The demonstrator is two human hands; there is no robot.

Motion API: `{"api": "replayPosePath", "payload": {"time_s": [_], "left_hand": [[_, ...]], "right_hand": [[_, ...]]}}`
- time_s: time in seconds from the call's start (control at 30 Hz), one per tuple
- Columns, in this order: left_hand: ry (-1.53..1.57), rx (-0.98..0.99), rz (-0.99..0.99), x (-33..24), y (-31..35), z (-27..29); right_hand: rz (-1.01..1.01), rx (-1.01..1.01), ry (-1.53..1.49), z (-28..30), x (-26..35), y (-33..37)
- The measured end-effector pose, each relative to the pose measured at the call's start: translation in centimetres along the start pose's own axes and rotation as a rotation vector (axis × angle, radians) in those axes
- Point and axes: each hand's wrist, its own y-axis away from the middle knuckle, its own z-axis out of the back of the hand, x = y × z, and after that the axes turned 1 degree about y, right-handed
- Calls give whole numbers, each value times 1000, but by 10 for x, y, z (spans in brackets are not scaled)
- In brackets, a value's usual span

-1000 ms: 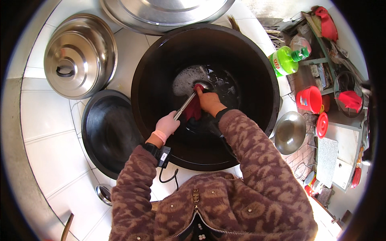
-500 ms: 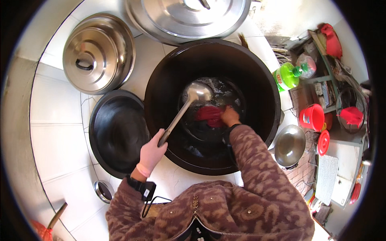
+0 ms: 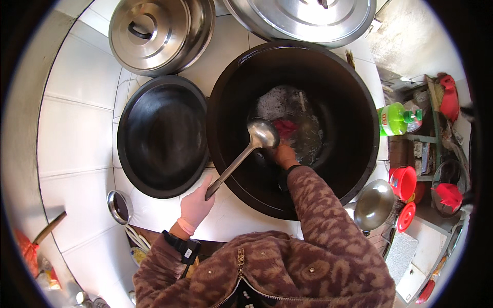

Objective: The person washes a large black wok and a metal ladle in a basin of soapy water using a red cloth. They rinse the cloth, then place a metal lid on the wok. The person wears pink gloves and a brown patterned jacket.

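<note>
Ladle [image 3: 252, 146] slants seven to one o'clock, clasped in the left hand [image 3: 196, 209]; inside the black pot [image 3: 350, 118], red cloth [image 3: 283, 127] lies at twelve from the nearer right hand [image 3: 284, 155], whose grip I can't make out.

From where I stand, pale white tiles [image 3: 77, 136] spread along the left, edged by a dark line and a grey band [image 3: 25, 123]. A white tiled counter [image 3: 231, 38] fills the middle. To the right, bright light washes a stained plaster wall [image 3: 411, 33]; below it I see a cluttered shelf unit [image 3: 418, 137], reddish brickwork [image 3: 379, 238] and a whitish cabinet [image 3: 430, 249].
</note>
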Motion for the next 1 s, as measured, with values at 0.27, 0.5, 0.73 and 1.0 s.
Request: {"api": "replayPosePath", "payload": {"time_s": [0.27, 0.5, 0.73, 1.0], "left_hand": [[-28, 34, -54, 18, 24, -7], [134, -51, -128, 28, 25, -15], [25, 49, -210, 37, 33, -22], [-38, -88, -329, 53, 29, -26]], "right_hand": [[60, 19, -257, 144, 23, 47], [234, -479, -249, 204, 80, 163], [550, -538, 39, 168, 125, 181], [597, -417, 185, 124, 135, 126]]}}
